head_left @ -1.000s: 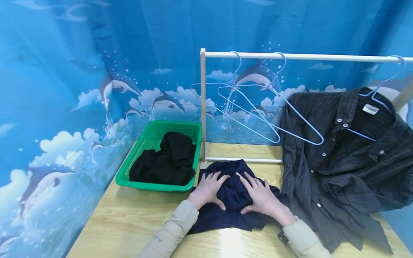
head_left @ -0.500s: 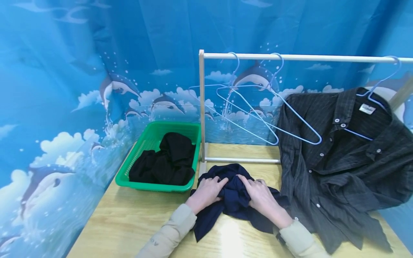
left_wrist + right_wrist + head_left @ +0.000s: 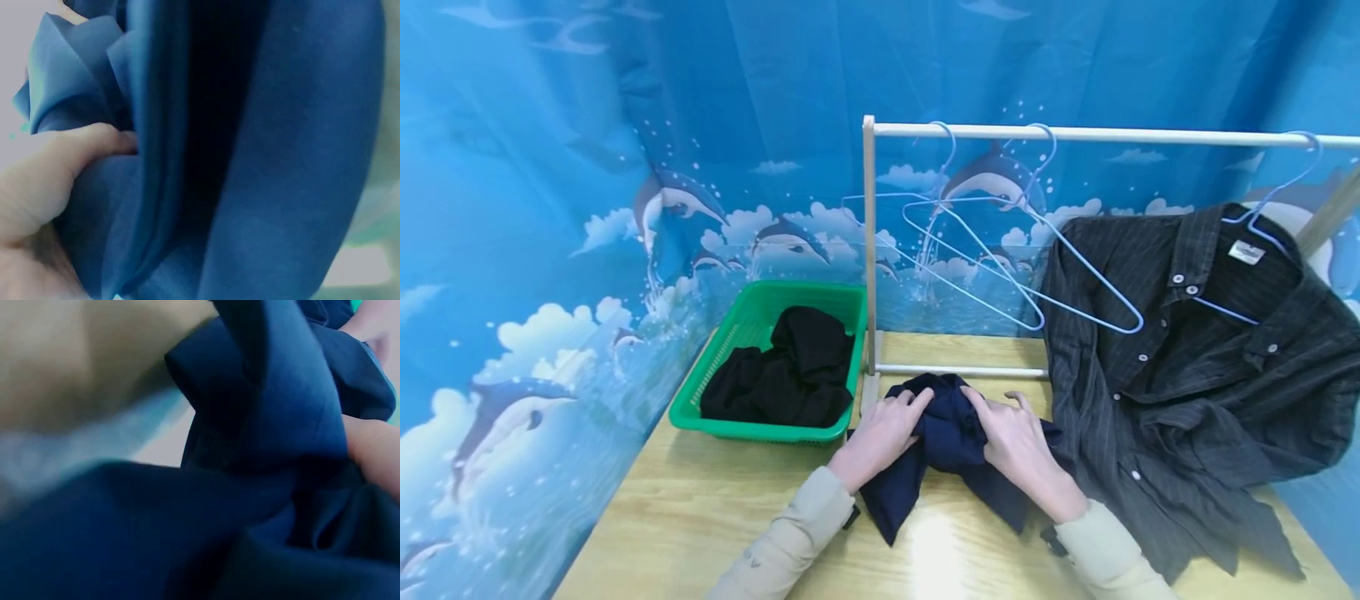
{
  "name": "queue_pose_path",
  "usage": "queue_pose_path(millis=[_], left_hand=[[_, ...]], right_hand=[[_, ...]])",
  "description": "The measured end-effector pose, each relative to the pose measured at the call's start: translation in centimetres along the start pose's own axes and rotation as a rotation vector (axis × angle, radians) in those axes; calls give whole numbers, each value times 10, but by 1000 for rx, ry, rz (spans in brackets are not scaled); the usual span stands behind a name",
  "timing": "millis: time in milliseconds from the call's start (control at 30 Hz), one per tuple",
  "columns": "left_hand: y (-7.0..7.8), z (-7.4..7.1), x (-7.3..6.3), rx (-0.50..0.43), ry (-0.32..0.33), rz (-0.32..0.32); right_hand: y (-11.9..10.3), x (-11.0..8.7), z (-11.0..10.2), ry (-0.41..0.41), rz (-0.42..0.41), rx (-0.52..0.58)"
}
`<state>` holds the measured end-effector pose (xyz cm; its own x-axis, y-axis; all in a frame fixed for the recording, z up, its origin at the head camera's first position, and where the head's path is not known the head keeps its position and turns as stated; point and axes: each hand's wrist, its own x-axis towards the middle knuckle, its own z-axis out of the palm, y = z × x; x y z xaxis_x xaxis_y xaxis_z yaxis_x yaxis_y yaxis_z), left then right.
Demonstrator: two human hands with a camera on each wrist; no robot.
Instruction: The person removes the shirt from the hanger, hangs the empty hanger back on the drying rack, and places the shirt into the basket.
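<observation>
A bunched navy garment (image 3: 951,442) lies on the table, its middle gathered up and two corners hanging toward the front. My left hand (image 3: 880,437) grips its left side, fingers curled into the cloth. On the other side my right hand (image 3: 1018,446) holds the gathered fabric with its thumb on top. In the left wrist view the thumb (image 3: 94,140) presses into a fold of the navy cloth (image 3: 300,150). Folds of the same cloth (image 3: 281,406) fill much of the right wrist view and hide most of that hand's fingers.
A green basket (image 3: 681,412) with black clothing (image 3: 790,375) stands at the left. Behind the hands rises a rack with a white rail (image 3: 1112,133). Two blue hangers (image 3: 1075,258) hang bare from it, and a dark striped shirt (image 3: 1120,450) hangs at the right, draping onto the table (image 3: 700,517).
Both hands went from lying spread on the flat navy cloth to gripping it. The cloth is now bunched up between them, its corners drawn inward.
</observation>
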<state>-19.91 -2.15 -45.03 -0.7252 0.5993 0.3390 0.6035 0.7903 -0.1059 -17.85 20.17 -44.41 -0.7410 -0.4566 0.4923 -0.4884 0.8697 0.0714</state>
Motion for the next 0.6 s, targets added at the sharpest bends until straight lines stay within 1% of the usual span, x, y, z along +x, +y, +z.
queue_pose_path(millis=[133,200,300,400,500,600], left_hand=[[2,-29,8,14,83,-46],[2,-42,11,21,128,-58],[-4,-64,12,24,172,-68],[-11,-82,11,10,210,-69],[-20,-96,10,-8,247,-74],[-28,-107,9,-9,278,-85]], right_hand=[[1,9,-23,107,10,-1],[1,13,-32,172,7,-1],[-1,21,-40,271,-1,15],[-7,31,-49,341,-3,36],[-14,42,-59,354,11,57],[-21,55,-69,307,42,96]])
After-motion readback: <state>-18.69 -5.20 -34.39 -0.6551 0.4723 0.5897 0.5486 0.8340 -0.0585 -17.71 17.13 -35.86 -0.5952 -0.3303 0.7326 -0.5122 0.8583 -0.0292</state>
